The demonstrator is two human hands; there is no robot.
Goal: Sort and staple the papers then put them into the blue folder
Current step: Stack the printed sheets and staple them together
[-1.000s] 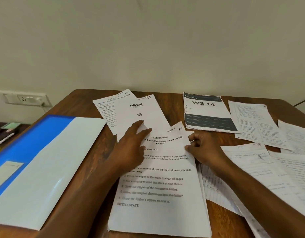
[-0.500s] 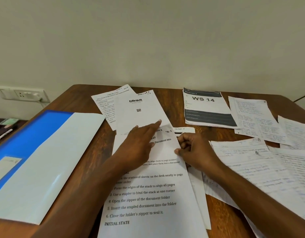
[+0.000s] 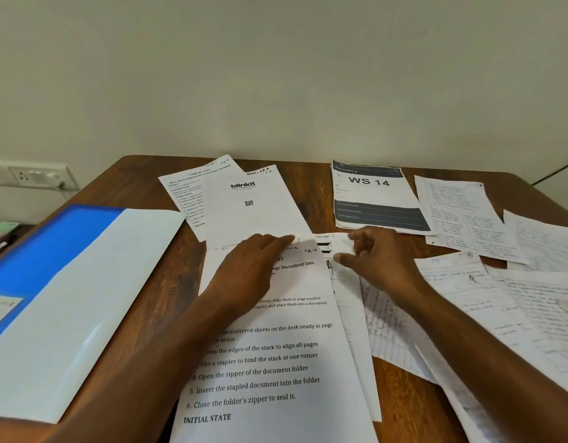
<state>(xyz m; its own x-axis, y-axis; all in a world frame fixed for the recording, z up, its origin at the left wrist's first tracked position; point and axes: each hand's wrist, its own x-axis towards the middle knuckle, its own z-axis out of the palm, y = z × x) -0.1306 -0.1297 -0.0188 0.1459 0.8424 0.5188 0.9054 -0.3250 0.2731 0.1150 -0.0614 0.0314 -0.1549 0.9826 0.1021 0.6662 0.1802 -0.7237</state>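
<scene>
The printed sheet (image 3: 276, 356) is pressed flat under the left hand (image 3: 247, 270), half its text hidden, while a sheet underneath (image 3: 343, 251) at three o'clock is pinched by the right hand (image 3: 376, 260).

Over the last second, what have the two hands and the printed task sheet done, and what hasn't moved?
The printed task sheet slid toward the person and squared up. The left hand flattened on its top, fingers straight. The right hand shifted to the sheet beneath, pinching its top edge. The blue folder, blinkit sheet, WS 14 sheet and handwritten pages stayed put.
</scene>
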